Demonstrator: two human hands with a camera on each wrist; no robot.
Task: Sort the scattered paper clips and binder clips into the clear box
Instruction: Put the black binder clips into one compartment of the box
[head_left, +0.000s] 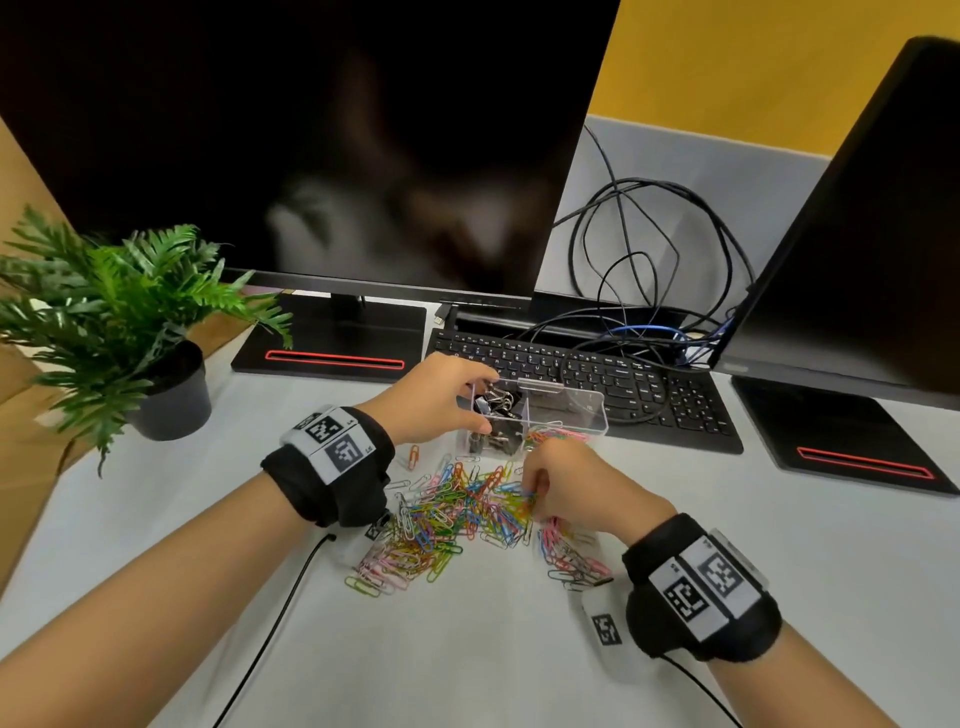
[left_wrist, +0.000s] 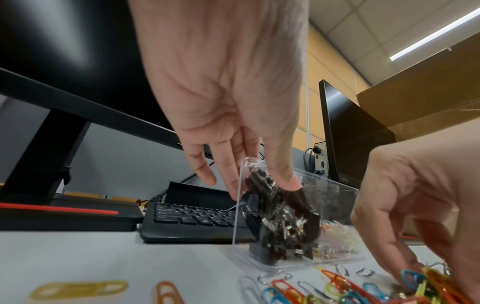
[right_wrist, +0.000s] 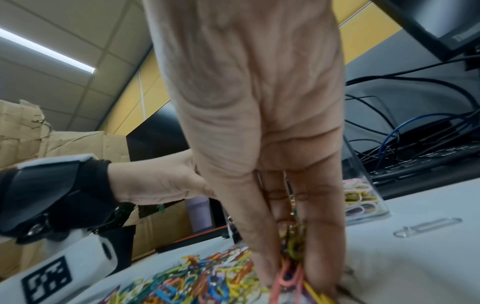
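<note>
The clear box (head_left: 582, 410) stands in front of the keyboard, with black binder clips (head_left: 498, 418) in its left compartment and coloured paper clips (head_left: 558, 435) in the right one. My left hand (head_left: 480, 400) grips the box's left end, thumb on the near side and fingers over the far rim; the left wrist view shows the end wall (left_wrist: 240, 205) between thumb and fingers. A pile of coloured paper clips (head_left: 447, 514) lies on the white desk just before the box. My right hand (head_left: 530, 491) pinches a bunch of them at the pile's right edge (right_wrist: 288, 275).
A black keyboard (head_left: 623, 384) lies directly behind the box, under tangled cables (head_left: 649, 249). Two monitor stands (head_left: 332, 343) (head_left: 841, 441) flank it. A potted plant (head_left: 166, 395) stands at the left. More pink clips (head_left: 569, 553) lie under my right wrist, and a lone silver clip (right_wrist: 428, 225) to the right.
</note>
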